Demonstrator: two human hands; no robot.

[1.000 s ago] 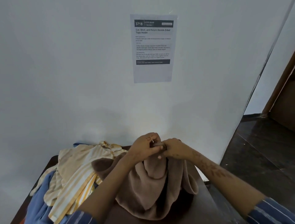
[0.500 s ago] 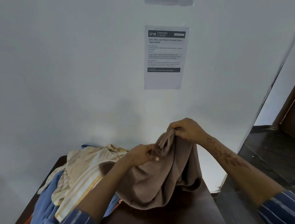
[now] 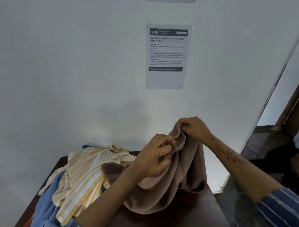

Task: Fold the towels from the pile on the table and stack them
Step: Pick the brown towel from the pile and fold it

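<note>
Both hands, left hand (image 3: pixel 159 159) and right hand (image 3: pixel 196 128), pinch the soft, limp brown terry towel (image 3: pixel 182 181) by its top edge, best held at the corners.

Paper sheet (image 3: pixel 167 55) taped to the wall — "3718", "LIVING ROOM", "Cut, Stick, and Return Double-Sided Tape Holder".

Small print on the wall notice (image 3: pixel 167 55), upper centre, too blurred to read below the heading. Blue towel (image 3: pixel 48 199) and table (image 3: pixel 178 218) cut off at bottom edge; second sheet (image 3: pixel 171 1) clipped at top.
</note>
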